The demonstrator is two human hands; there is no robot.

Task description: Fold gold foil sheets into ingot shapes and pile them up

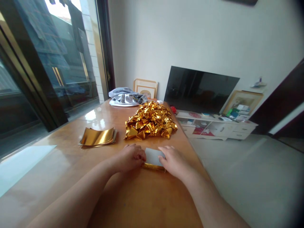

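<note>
A sheet of gold foil paper point(154, 157) lies on the table between my hands, its whitish back facing up. Along its near edge runs a narrow gold fold. My left hand point(133, 157) is closed with its fingertips pinching the left near corner. On the right side, my right hand point(174, 161) grips the sheet, thumb over the surface and fingers around the far right edge. Just beyond the hands sits a heap of folded gold foil pieces point(150, 122). To the left is a stack of flat gold foil sheets point(98, 136), slightly curled.
The wooden table point(140, 199) ends along its right edge, above a pale floor. Folded fabric point(125, 97) and a framed picture point(145, 87) stand at the far end. A light sheet point(26, 163) lies far left. A television point(199, 90) stands on a white cabinet point(220, 128).
</note>
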